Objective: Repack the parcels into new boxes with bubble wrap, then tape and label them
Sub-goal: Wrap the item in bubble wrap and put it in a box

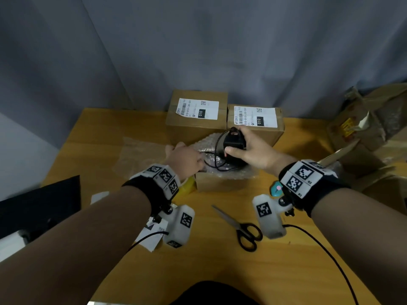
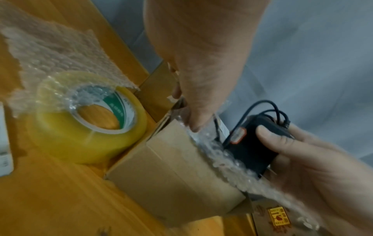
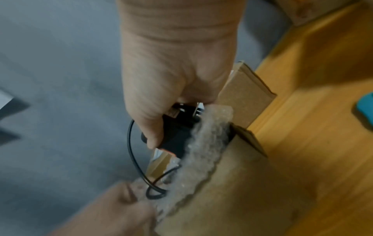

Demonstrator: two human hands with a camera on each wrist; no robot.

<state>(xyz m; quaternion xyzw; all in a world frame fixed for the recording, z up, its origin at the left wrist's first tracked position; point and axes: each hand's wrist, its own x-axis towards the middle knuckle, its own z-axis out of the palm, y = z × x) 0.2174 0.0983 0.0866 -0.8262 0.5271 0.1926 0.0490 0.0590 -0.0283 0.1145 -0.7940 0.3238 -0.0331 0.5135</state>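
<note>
A small open cardboard box [image 1: 218, 183] lined with bubble wrap [image 1: 211, 139] stands mid-table. My right hand [image 1: 253, 150] grips a black power adapter [image 1: 234, 140] just above the box, its thin black cable [image 1: 217, 164] looping down into the lining. The right wrist view shows that hand [image 3: 171, 87] curled round the adapter [image 3: 175, 137] beside the bubble wrap [image 3: 206, 151]. My left hand [image 1: 187, 158] holds the box's left rim. In the left wrist view its thumb lies outside the flap and its fingers [image 2: 195, 121] press the wrap inside the box [image 2: 181, 167].
Two sealed, labelled boxes [image 1: 197, 115] [image 1: 255, 122] stand behind. A yellow tape roll [image 2: 86, 118] sits left of the open box under a loose bubble wrap sheet [image 1: 141, 155]. Scissors [image 1: 244, 230], paper labels [image 1: 149, 236] and a teal item [image 1: 276, 189] lie nearer me. Torn cartons [image 1: 363, 133] are at right.
</note>
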